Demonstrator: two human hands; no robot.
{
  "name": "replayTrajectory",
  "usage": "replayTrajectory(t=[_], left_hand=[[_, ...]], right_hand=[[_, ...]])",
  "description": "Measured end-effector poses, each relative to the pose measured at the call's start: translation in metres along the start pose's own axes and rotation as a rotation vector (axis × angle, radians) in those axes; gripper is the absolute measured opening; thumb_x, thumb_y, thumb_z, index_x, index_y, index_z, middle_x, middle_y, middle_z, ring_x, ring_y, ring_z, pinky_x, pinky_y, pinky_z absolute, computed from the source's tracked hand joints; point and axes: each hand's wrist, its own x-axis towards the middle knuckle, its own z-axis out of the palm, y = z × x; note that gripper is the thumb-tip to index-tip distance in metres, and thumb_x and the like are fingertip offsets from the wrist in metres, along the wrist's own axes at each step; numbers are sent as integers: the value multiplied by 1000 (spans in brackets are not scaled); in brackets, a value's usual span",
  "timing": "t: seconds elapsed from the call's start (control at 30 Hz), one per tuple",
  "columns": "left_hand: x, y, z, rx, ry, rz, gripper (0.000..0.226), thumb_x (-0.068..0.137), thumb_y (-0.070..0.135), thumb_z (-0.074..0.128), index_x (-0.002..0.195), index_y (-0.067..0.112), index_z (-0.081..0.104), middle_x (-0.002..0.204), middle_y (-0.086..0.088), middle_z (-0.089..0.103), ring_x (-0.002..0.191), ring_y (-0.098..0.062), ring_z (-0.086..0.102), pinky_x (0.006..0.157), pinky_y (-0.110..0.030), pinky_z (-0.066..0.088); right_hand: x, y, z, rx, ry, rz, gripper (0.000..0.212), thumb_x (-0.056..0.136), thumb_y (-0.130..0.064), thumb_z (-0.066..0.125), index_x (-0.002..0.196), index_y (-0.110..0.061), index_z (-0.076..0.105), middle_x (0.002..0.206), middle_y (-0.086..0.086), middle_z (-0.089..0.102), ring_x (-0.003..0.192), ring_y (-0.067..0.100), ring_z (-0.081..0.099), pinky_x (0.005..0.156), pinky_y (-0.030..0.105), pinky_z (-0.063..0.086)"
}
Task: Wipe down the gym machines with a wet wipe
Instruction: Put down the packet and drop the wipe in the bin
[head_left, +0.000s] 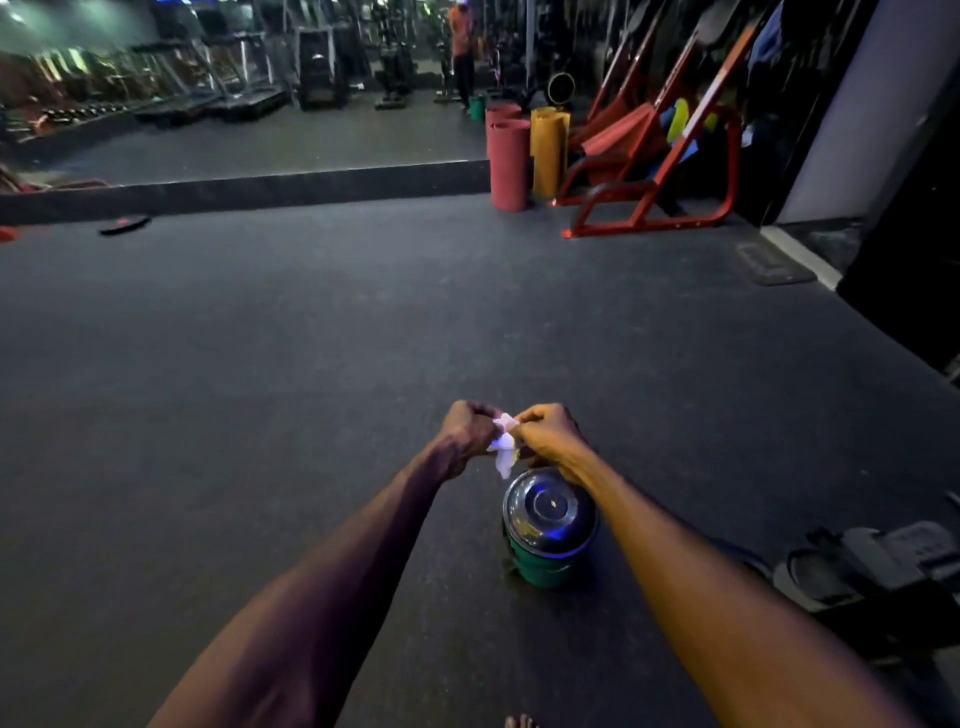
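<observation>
A small white wet wipe (504, 447) hangs crumpled between both hands, out in front of me above the dark floor. My left hand (467, 434) grips its left side with curled fingers. My right hand (550, 434) pinches its right side. Just below the hands a green container (548, 566) with a shiny dark domed lid (550, 509) stands on the floor. A red-framed gym machine (654, 171) stands far off at the back right.
Rolled red (508, 166) and yellow (548, 150) mats stand upright beside the red machine. A wall mirror (234, 104) at the back reflects treadmills and a person in orange. A dark plate (123, 224) lies at the left. Grey equipment (872, 571) sits at my right.
</observation>
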Motion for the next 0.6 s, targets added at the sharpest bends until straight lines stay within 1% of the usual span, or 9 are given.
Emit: replayTrajectory(t=[0.07,0.13,0.17,0.2,0.27,0.37,0.43,0.5,0.6], left_hand=[[35,4,-7,-8,8,8,11,91,-4,60,94,6,65,87,-8,66,78,-20,65,81,-39,58],[65,10,-14,-9,-5,-6,13,91,-4,59,93,7,65,86,-8,66,78,-20,65,80,-39,58],[79,13,-16,8,-12,-9,14,91,-4,57,92,8,64,86,-7,66,77,-19,65,79,-37,58],[96,16,-18,15,-30,-8,15,91,-4,57,91,9,64,85,-7,66,76,-18,65,77,-35,58],[126,21,-22,31,-69,8,14,91,-3,58,91,9,65,84,-7,66,76,-18,65,73,-32,58],[180,24,-31,39,-132,9,7,92,3,61,93,10,61,88,-8,65,78,-19,65,75,-33,58],[211,23,-35,45,-184,17,3,92,6,63,93,8,61,86,-8,66,78,-19,66,73,-31,59],[244,22,-42,60,-256,28,1,92,5,63,91,6,63,83,-8,67,77,-19,66,70,-29,59],[282,16,-53,102,-332,22,8,91,-1,61,88,7,63,81,-7,66,74,-17,65,71,-29,58]], right_hand=[[28,-13,-1,2,-59,10,8,87,-10,68,92,-5,70,71,16,69,52,19,62,51,28,54],[56,-26,-1,-6,-58,-10,4,87,-7,68,83,-6,69,70,18,68,56,23,65,59,34,59],[69,-31,0,-22,-40,-21,10,86,-6,70,76,-9,68,71,18,70,60,26,69,65,37,61],[83,-37,-1,-44,-13,-28,15,84,-6,71,71,-13,68,72,17,72,65,27,72,69,39,63],[107,-44,0,-62,46,-32,17,79,-4,71,69,-17,69,73,15,74,70,26,74,71,41,63],[146,-53,8,-17,152,5,7,79,-11,76,75,-14,72,74,15,74,67,24,74,71,44,62],[168,-57,13,16,213,36,4,78,-10,78,79,-11,74,76,15,75,68,24,74,72,43,62],[192,-62,22,44,276,76,8,74,-6,79,79,-12,75,76,13,75,70,22,74,74,42,62],[214,-71,39,59,326,149,9,69,-9,82,74,-14,76,73,9,75,66,15,69,74,37,60]])
